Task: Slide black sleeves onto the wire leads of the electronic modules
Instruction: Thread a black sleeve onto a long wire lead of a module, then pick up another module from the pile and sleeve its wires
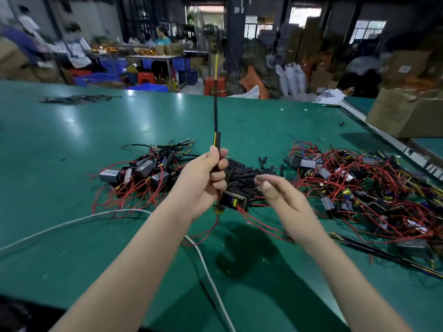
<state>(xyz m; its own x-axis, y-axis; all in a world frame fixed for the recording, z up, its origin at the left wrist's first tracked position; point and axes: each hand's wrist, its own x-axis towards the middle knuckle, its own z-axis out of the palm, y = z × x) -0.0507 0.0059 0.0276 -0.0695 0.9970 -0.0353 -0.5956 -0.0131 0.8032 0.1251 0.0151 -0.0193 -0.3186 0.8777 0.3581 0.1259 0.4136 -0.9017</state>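
Gripping a black sleeve [216, 140] upright on its lead, the left hand [206, 182] curls its fingers tight; the module [235, 200] hangs just below them. The right hand [275, 190] hovers beside, fingers loosely parted, empty, over loose sleeves [244, 176].

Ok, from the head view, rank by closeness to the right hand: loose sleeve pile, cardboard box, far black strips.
1. Loose sleeve pile, just behind the right hand.
2. Cardboard box, far right table edge.
3. Far black strips, back left.
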